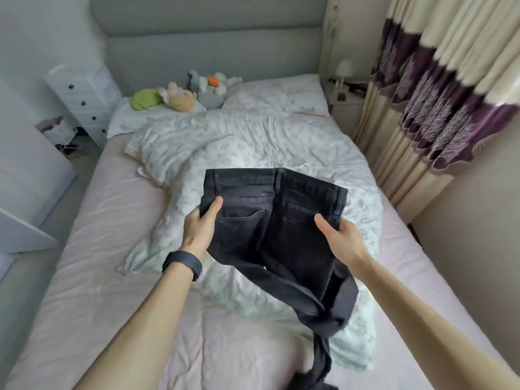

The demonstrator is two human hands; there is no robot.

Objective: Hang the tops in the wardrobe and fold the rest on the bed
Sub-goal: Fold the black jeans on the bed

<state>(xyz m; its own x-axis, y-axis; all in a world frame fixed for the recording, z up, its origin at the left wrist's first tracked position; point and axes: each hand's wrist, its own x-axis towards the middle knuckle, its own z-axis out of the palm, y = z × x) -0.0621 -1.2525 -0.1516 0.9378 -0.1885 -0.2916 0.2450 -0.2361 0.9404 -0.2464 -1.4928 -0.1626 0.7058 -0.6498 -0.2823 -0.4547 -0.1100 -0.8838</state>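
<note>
The black denim jeans [278,220] hang spread between the left hand [201,229] and right hand [342,237], back pockets up, waistband far, legs trailing crumpled onto the pink-sheeted bed [98,249].

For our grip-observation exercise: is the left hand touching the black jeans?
Touching. In the head view the left hand grips the black jeans, thumb pressed on top of the fabric.
</note>
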